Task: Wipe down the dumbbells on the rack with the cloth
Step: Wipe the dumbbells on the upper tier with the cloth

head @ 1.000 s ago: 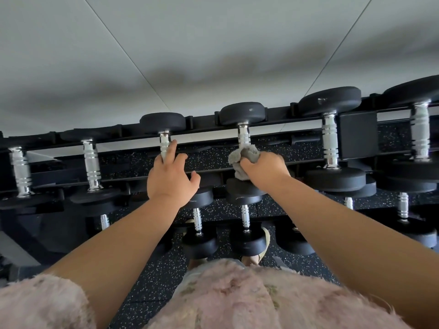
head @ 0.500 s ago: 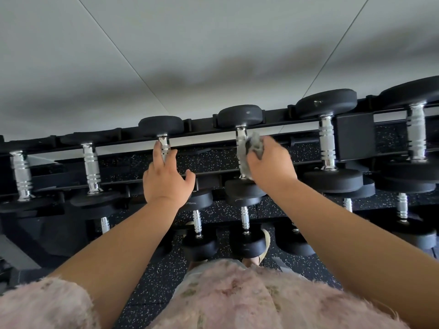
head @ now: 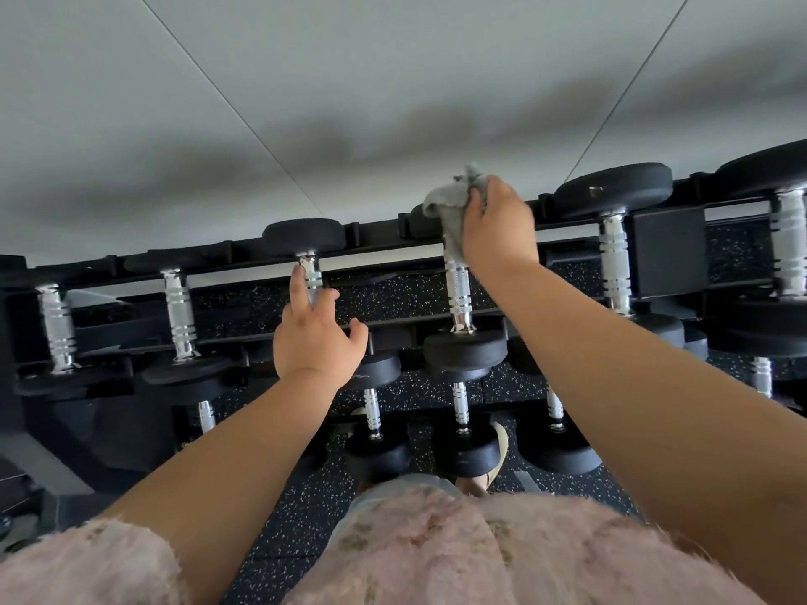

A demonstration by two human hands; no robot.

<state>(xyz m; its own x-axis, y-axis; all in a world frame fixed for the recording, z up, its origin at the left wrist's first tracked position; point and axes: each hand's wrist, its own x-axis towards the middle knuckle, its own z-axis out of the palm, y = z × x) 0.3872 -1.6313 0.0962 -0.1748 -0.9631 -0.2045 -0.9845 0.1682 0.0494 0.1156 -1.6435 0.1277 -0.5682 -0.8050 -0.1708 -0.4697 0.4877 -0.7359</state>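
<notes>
Black round-headed dumbbell with chrome handle [head: 459,294] sits mid-row on the top tier of the black metal rack [head: 380,240]. Right hand [head: 498,224] grips the crumpled grey cloth [head: 452,203], pressed on its far head, tail draped over the handle top. Left hand [head: 316,338] is loose, fingers extended, resting on the handle of the neighbouring dumbbell [head: 305,238] to the left.

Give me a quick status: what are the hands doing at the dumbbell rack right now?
Right hand grips cloth, on far end of a dumbbell. Left hand, fingers straight, touches next dumbbell's handle. Nothing in the way.
</notes>
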